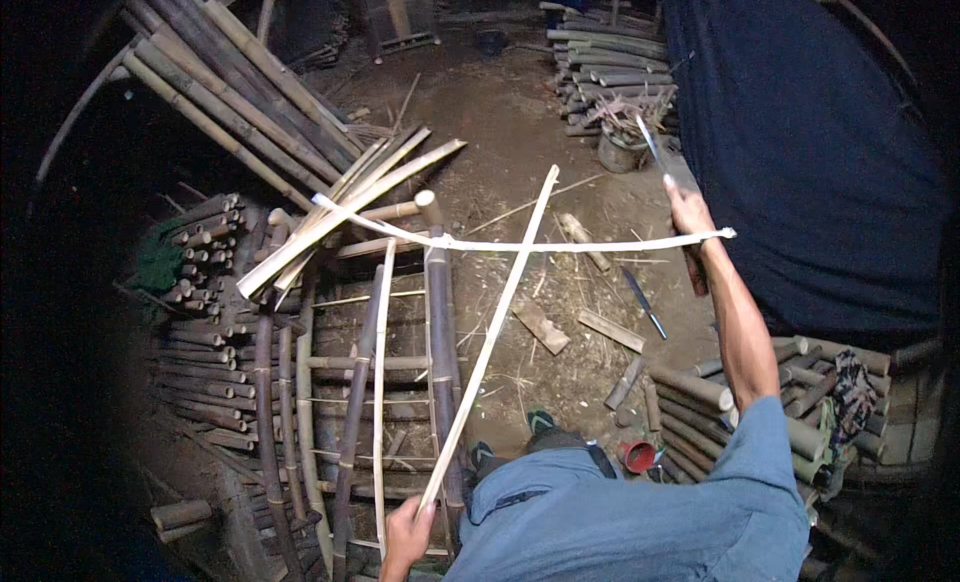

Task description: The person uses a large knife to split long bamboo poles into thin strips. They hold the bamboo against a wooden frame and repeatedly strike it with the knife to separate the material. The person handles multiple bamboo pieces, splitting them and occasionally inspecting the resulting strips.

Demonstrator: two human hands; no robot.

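My left hand (pixel 408 532) is closed round the lower end of a long pale bamboo strip (pixel 497 317), which slants up and away to the right. Out to the right, my right hand (pixel 690 210) grips a knife with its bright blade (pixel 650 142) pointing up and left; a dark part below the fist may be its handle. A thin whitish bamboo strip (pixel 590 246) runs crosswise past the first strip, its right end at my right wrist. Whether that end touches the wrist, I cannot tell. Another narrow strip (pixel 380 382) lies along the bamboo frame at left.
A bamboo frame (pixel 440 322) stands at left with split pieces (pixel 370 197) across its far end. Bamboo poles are stacked far right (pixel 615 72) and near right (pixel 690 412). On the littered ground lie a second blade (pixel 642 304) and a red cup (pixel 636 456). A dark sheet (pixel 800 152) hangs right.
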